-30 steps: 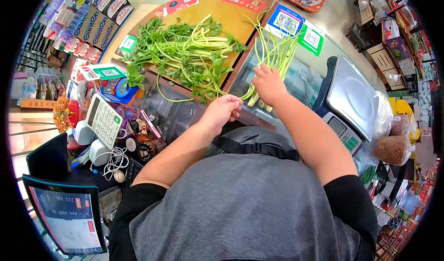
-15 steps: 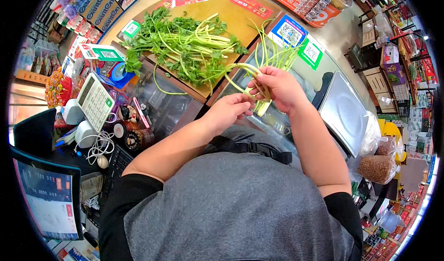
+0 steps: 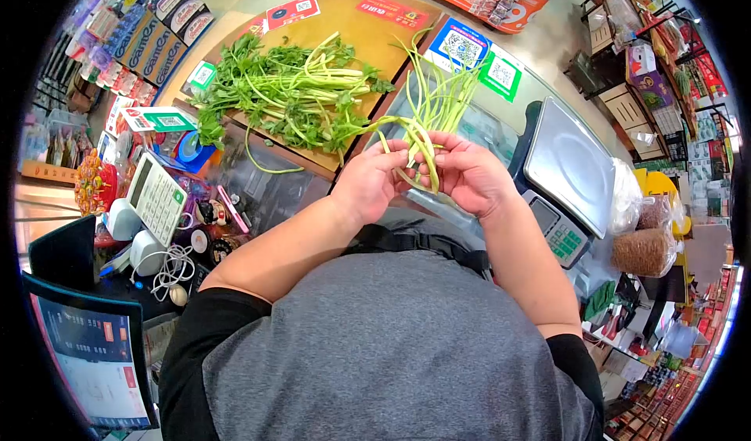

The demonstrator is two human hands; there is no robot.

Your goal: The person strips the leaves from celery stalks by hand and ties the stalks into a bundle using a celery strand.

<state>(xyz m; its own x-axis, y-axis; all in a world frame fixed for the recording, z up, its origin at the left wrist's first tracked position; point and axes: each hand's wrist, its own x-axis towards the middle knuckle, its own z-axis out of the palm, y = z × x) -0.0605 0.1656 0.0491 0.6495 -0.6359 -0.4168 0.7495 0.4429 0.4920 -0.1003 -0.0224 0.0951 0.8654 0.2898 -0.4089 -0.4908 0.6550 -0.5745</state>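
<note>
My left hand point(image 3: 371, 180) and my right hand point(image 3: 472, 178) meet in front of my belly, fingers closed round a bent, pale green celery stalk point(image 3: 423, 148). The stalk curves over between them, and its lower part is partly hidden by my fingers. Just beyond my hands, a bunch of bare celery stalks point(image 3: 447, 103) lies on the glass counter. Up and to the left, a leafy heap of celery point(image 3: 289, 97) spreads over the wood-coloured board point(image 3: 344, 12), with one thin stem drooping over its near edge.
To the right sits a weighing scale point(image 3: 569, 167) with a metal pan. QR code cards point(image 3: 501, 74) lie by the bare stalks. A calculator point(image 3: 156, 198), a monitor point(image 3: 90, 355) and a white cable point(image 3: 174, 273) crowd the left. Bagged brown goods point(image 3: 643, 252) are at the right.
My hands have come closer together, the right one moving lower and inward, with the celery stalk now bent between them. The whole view has shifted slightly.
</note>
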